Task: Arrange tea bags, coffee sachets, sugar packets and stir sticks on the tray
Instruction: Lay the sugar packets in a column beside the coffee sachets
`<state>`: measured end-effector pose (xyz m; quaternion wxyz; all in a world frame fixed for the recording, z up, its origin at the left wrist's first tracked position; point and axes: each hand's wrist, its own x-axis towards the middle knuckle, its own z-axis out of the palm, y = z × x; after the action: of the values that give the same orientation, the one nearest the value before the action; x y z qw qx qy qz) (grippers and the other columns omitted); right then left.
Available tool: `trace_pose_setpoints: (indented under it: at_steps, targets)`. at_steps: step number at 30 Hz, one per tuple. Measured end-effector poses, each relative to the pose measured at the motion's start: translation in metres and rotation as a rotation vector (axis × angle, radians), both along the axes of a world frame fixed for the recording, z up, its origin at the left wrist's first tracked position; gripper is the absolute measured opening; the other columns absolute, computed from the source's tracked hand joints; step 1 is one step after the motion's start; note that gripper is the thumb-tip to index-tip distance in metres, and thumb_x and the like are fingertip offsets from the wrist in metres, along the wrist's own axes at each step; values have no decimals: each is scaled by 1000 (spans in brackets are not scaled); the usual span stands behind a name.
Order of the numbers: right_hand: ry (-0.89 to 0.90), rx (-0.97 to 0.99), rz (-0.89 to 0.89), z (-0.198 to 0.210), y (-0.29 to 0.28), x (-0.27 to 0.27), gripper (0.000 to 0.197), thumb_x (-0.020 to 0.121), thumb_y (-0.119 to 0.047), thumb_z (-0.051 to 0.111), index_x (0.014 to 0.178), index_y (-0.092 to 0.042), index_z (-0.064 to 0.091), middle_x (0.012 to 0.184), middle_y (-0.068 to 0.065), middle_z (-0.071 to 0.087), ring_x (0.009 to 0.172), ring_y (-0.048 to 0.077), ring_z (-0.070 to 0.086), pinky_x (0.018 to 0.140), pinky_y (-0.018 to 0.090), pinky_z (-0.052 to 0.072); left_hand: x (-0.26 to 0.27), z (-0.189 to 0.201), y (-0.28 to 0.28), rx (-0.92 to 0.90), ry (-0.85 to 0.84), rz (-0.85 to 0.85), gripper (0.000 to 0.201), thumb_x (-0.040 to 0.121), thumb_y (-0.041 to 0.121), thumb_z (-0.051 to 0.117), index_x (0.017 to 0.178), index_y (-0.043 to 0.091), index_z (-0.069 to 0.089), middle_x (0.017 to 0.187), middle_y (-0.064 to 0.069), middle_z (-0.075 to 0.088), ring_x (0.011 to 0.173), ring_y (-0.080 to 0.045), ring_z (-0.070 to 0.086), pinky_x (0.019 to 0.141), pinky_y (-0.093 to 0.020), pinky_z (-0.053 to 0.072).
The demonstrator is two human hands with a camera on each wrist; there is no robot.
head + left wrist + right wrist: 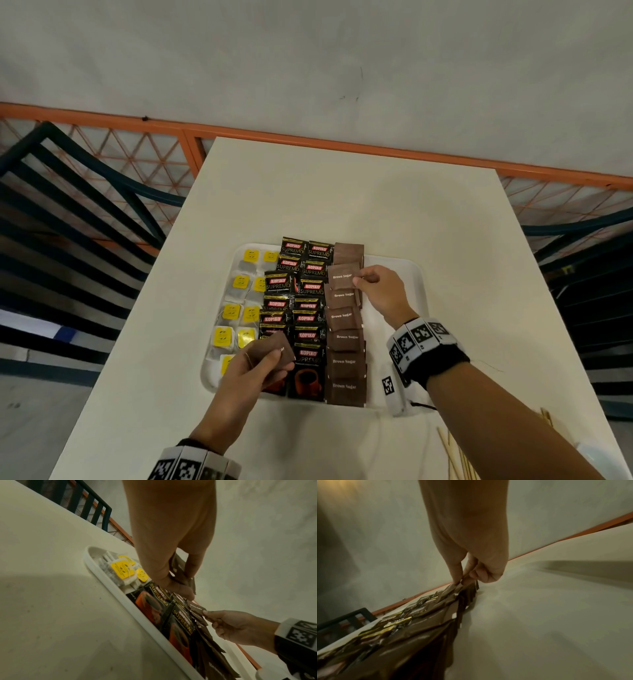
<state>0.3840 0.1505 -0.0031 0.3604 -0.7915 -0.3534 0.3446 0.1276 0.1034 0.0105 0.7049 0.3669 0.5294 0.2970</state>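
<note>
White tray [394, 270] is holding tea bags [236, 308] on the left, coffee sachets [305, 294] in the middle, sugar packets [344, 342] on the right. Right hand [380, 291] is pinching a far sugar packet [342, 277]; left hand [250, 377] is gripping spare packets [279, 349] near the tray's near edge. Stir sticks [459, 459] are lying off-tray, near right.

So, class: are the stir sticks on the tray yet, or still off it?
Off it. The stir sticks lie on the table right of and nearer than the tray.
</note>
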Motion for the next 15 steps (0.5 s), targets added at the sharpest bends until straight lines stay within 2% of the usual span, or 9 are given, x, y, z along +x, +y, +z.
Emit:
trace_pose_setpoints:
  at_steps: [2,3,6,7,9,11,13,15]
  targets:
    - [-26,9,-21,1,-2,-1,22,83,-15,67,103,-8,61,77,-9,55,70,2,49,62,14,36,0,2,-1,31,29,-26,20,89,4,55,108,7,61,95,-15,71,78,-16,71,65,-19,56]
    - [-25,16,-26,2,-3,-2,24,83,-15,68,105,-8,59,77,-7,55,70,3,49,61,13,35,0,3,-2,52,50,-44,19,88,6,57,107,9,62,95,-15,70,79,-15,69,65,-20,54]
    - [-119,42,-16,7,-6,-7,29,83,-18,67,109,-10,56,95,2,57,85,12,50,68,18,34,1,6,-2,106,110,-79,16,85,12,62,101,18,64,95,-7,71,86,-15,65,66,-19,50]
    - [-160,56,10,11,-8,-12,27,85,-19,65,109,-11,57,98,2,57,88,11,49,71,17,32,2,7,-1,118,125,-83,16,84,13,63,99,19,65,94,-5,71,88,-15,65,66,-19,49]
    - [-191,71,141,24,-17,-25,20,88,-21,61,107,-14,59,97,-5,56,88,7,50,70,12,33,3,8,-1,136,156,-95,16,83,15,66,97,21,65,94,-2,72,90,-15,65,68,-19,49]
    - [-103,28,379,37,-29,-40,20,91,-27,55,107,-16,60,94,-11,57,86,3,52,70,9,36,5,6,0,145,182,-101,18,80,15,68,98,20,65,94,-2,72,92,-17,65,71,-22,51]
    - [50,-65,624,43,-43,-53,27,91,-35,54,109,-17,61,95,-8,61,80,3,56,71,12,42,7,4,1,150,194,-86,20,79,14,70,97,18,66,94,-4,72,92,-19,65,73,-26,51]
    - [162,-133,739,41,-54,-62,21,90,-33,58,104,-19,62,91,-5,65,73,3,59,67,15,45,9,3,1,152,191,-83,20,79,12,70,98,17,66,94,-6,72,92,-20,65,74,-27,50]
